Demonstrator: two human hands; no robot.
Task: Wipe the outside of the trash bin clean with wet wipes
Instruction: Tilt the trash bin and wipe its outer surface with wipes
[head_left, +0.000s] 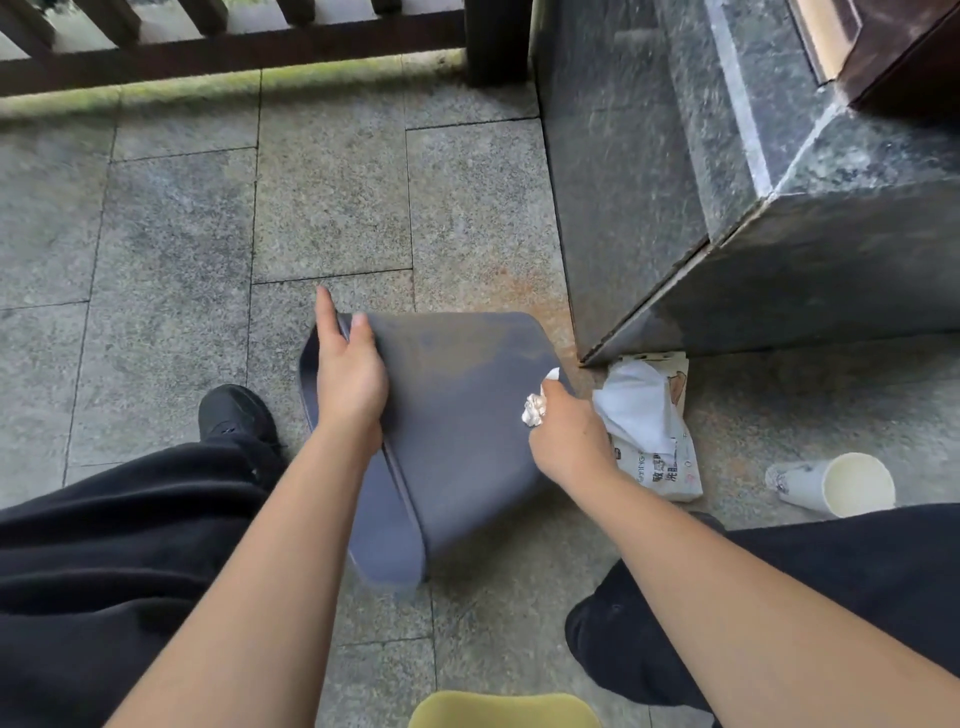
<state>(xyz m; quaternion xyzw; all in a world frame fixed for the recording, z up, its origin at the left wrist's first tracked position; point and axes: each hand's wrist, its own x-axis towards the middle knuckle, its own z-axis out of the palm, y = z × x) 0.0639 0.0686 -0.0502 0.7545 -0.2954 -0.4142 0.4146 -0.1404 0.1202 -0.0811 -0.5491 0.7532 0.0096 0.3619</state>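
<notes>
One bin (457, 415), one wipe (535, 408), one wipe pack (660, 457), one cup (836, 483)

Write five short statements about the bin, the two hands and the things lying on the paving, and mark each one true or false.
1. The trash bin stands upright on the paving. False: it is tipped on its side, opening toward the person.
2. The left hand grips the bin at its rim. True.
3. The right hand holds a crumpled wet wipe against the bin's outer wall. True.
4. The pack of wipes lies to the left of the bin. False: it lies to the right, by the corner of the stone block.
5. The paper cup lies on its side on the paving. True.
</notes>
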